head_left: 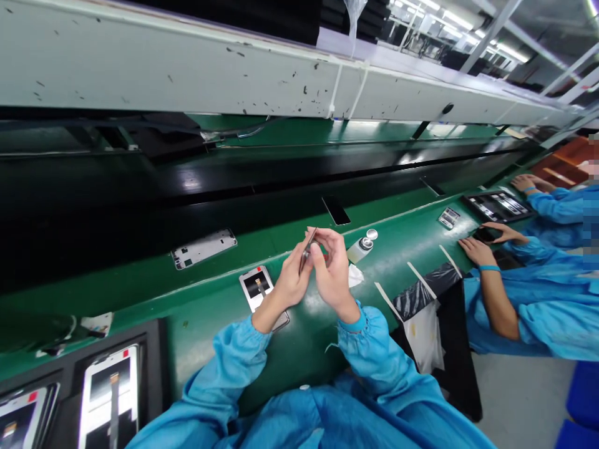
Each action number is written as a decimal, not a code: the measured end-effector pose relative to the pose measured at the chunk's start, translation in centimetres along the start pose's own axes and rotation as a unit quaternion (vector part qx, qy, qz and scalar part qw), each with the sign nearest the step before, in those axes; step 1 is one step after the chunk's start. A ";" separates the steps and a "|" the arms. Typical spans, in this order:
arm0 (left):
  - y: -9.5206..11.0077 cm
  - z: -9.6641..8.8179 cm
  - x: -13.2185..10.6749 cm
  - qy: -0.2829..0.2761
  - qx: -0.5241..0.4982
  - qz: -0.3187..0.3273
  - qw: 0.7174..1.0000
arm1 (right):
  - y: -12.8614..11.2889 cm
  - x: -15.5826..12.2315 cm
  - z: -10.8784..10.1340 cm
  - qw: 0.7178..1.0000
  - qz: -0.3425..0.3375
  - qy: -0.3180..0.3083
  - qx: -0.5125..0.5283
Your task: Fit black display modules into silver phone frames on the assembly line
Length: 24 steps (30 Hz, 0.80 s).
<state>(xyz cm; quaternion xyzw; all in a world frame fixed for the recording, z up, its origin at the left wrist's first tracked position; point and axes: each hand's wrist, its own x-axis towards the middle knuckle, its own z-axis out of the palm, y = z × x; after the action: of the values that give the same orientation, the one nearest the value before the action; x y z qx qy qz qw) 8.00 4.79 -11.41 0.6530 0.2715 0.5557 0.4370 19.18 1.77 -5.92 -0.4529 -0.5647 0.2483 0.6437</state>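
Both of my hands are raised over the green bench in the middle of the head view. Between them is a thin, flat phone part (pixel 306 251), seen nearly edge-on, so its exact kind is unclear. My left hand (pixel 291 277) is closed around its near side. The fingers of my right hand (pixel 333 267) curl against its other face, with the thumb bent inward. Below my left wrist lies a phone screen module (pixel 255 282) with a flex cable and a red tab, partly covered by the forearm. Right of my right hand stand a small bottle (pixel 359 249) with its cap flipped up and a crumpled white wipe (pixel 355 275).
A dark foam tray (pixel 161 362) with screen modules (pixel 112 386) is at lower left. On the belt lie a silver phone frame (pixel 204 248) and a black screen (pixel 336 211). Taped black film (pixel 425 290) hangs at right, beside a co-worker's hands (pixel 482 249) and another tray (pixel 498 204).
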 end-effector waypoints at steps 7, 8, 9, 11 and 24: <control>0.2 -1.0 0.4 -0.068 0.072 0.095 0.991 | 0.0 1.1 -1.5 0.994 0.033 -0.030 0.095; 0.4 -1.0 0.4 -0.071 0.078 0.095 0.990 | 0.0 1.3 -2.1 0.995 0.025 -0.040 0.093; 0.6 -0.9 0.4 -0.074 0.084 0.094 0.989 | 0.2 1.4 -2.8 0.995 0.014 -0.048 0.085; 0.8 -1.2 0.6 -0.039 0.088 0.060 0.994 | 1.4 1.9 -4.6 0.998 -0.001 -0.049 0.051; 0.3 -5.9 3.1 0.191 -0.011 -0.122 0.974 | 16.3 1.6 -8.8 0.943 0.201 -0.151 -0.218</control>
<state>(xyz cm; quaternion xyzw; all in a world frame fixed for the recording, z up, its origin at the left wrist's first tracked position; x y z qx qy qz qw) 3.02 8.87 -9.66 0.4917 0.4215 0.6155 0.4491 31.05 8.04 -18.79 -0.6434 -0.5928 0.3087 0.3732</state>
